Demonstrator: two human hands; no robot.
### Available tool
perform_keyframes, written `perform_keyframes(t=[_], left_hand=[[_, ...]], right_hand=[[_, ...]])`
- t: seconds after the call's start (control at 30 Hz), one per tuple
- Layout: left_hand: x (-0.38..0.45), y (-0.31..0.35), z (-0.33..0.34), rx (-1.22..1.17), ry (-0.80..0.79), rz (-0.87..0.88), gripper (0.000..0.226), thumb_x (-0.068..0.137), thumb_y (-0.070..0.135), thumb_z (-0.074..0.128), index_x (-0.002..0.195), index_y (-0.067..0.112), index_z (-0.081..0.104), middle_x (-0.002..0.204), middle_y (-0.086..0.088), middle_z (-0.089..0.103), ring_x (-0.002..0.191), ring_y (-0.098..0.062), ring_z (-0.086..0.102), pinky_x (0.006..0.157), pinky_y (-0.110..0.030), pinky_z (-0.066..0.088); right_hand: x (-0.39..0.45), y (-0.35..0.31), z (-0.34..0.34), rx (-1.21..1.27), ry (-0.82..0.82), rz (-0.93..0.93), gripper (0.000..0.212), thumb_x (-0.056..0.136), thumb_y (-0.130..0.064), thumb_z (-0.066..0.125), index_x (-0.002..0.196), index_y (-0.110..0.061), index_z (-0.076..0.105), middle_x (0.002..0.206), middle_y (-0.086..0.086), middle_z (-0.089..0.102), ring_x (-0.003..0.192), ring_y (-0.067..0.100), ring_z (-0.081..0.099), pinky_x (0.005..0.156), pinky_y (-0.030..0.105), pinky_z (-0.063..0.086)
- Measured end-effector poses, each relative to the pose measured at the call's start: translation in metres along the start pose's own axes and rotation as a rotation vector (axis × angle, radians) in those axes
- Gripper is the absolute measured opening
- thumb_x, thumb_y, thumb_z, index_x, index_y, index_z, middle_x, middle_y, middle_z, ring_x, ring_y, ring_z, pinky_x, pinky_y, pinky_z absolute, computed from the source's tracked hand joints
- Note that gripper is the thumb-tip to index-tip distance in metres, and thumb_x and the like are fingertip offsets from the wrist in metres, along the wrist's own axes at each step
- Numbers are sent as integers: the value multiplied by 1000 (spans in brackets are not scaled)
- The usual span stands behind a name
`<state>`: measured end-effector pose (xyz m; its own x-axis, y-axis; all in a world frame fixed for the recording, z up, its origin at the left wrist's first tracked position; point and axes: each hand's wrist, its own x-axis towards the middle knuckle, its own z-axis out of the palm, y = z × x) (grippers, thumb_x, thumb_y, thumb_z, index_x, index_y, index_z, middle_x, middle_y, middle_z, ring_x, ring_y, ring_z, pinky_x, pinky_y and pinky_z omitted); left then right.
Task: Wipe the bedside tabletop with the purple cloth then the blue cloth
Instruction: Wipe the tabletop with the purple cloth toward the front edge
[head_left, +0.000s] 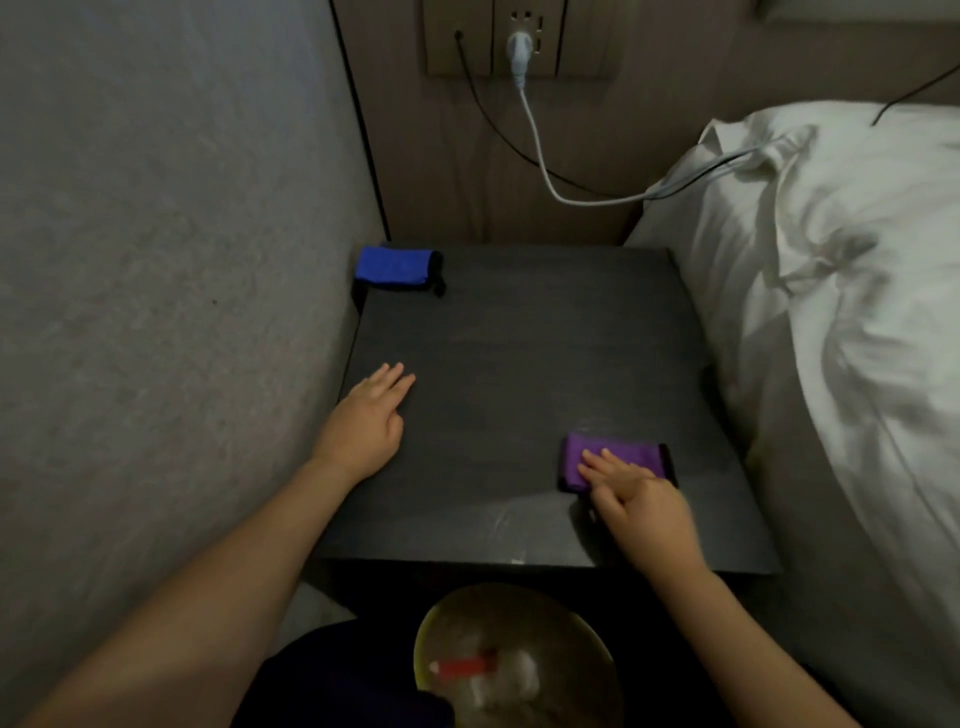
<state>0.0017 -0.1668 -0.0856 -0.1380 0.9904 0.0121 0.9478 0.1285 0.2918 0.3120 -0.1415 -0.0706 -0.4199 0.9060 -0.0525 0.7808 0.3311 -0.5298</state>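
The dark bedside tabletop (519, 338) fills the middle of the head view. A folded purple cloth (631, 454) lies near its front right corner. My right hand (644, 509) rests flat on the cloth's near side, fingers stretched over it, not closed around it. A folded blue cloth (395, 266) with a black edge lies at the back left corner against the wall. My left hand (366, 418) lies flat on the left part of the tabletop, fingers together, holding nothing.
A grey wall (171, 291) borders the table's left side. A bed with a white pillow (831, 291) borders the right. A white cable (540, 150) hangs from a wall socket (519, 47) behind. A round bin (514, 660) with rubbish stands below the front edge.
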Motion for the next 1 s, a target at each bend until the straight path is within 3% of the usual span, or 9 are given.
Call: perform_keyframes(t=[0.07, 0.17, 0.37, 0.57, 1.0], left_hand=[[0, 1, 1, 0, 3, -5, 62, 77, 17, 29, 138, 9, 40, 150, -11, 34, 142, -24, 28, 117, -34, 19], [0, 1, 2, 6, 9, -6, 54, 85, 11, 36, 139, 10, 38, 151, -10, 32, 142, -23, 26, 117, -33, 18], [0, 2, 1, 8, 24, -13, 55, 87, 6, 43, 141, 12, 36, 153, -8, 29, 143, -20, 23, 117, -32, 17], [1, 3, 1, -5, 37, -8, 54, 87, 5, 43, 140, 11, 36, 152, -9, 30, 143, -21, 24, 117, -31, 17], [-1, 7, -2, 53, -50, -15, 57, 90, 7, 39, 145, 9, 23, 156, -12, 18, 146, -23, 14, 119, -34, 12]], right_hand=[[1, 15, -10, 9, 29, 55, 28, 89, -13, 52, 113, -13, 66, 128, 0, 60, 127, 11, 47, 109, 29, 31], [2, 35, -24, 17, 66, 141, 28, 88, -8, 53, 113, -13, 66, 129, 1, 59, 128, 11, 46, 108, 30, 33], [-8, 70, -46, 76, 156, 270, 28, 89, -10, 53, 113, -15, 66, 129, 4, 59, 127, 12, 46, 107, 31, 33], [-16, 61, -45, 72, 208, 316, 28, 90, -9, 52, 115, -12, 64, 129, 9, 57, 128, 16, 46, 106, 32, 34], [-35, 33, -42, -49, 132, 351, 33, 95, -20, 45, 126, -17, 56, 139, 0, 49, 132, 11, 40, 106, 31, 35]])
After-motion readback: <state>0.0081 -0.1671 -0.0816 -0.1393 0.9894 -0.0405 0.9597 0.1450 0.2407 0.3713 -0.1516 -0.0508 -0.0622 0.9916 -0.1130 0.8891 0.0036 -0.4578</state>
